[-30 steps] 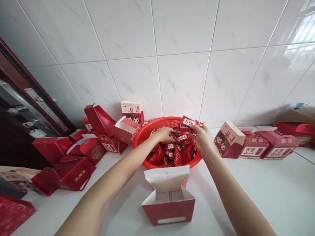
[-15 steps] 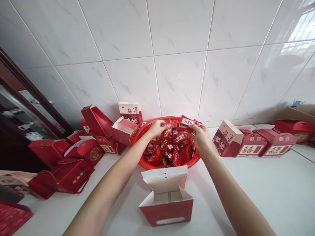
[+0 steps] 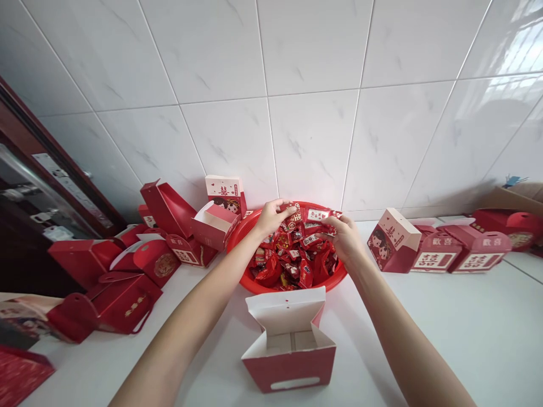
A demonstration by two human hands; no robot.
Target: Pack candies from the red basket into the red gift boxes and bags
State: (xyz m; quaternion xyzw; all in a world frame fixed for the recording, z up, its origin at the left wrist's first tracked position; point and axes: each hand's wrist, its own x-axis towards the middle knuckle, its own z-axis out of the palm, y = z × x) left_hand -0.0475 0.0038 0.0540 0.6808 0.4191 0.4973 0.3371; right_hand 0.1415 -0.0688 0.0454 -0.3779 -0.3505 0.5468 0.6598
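Note:
A red basket point(image 3: 292, 287) against the tiled wall holds many red-wrapped candies point(image 3: 292, 257). Over its back left part, my left hand point(image 3: 274, 217) is closed on a red candy packet point(image 3: 294, 217). My right hand point(image 3: 344, 237), over the right side, pinches a red and white packet point(image 3: 318, 215). The two packets are close together above the pile. In front of the basket an open red paper box point(image 3: 292, 362) stands with its flaps up, and its inside shows bare white walls and bottom.
Several red boxes point(image 3: 123, 302) crowd the left side beside a dark door frame point(image 3: 55, 152). A cream and red box point(image 3: 392, 240) and closed red boxes point(image 3: 436, 250) stand at the right. A cardboard box point(image 3: 520, 198) is at the far right.
My left hand has moved slightly up, its packet now showing more of its face. My right hand's packet has shifted a little down and lies flatter, nearer the left one.

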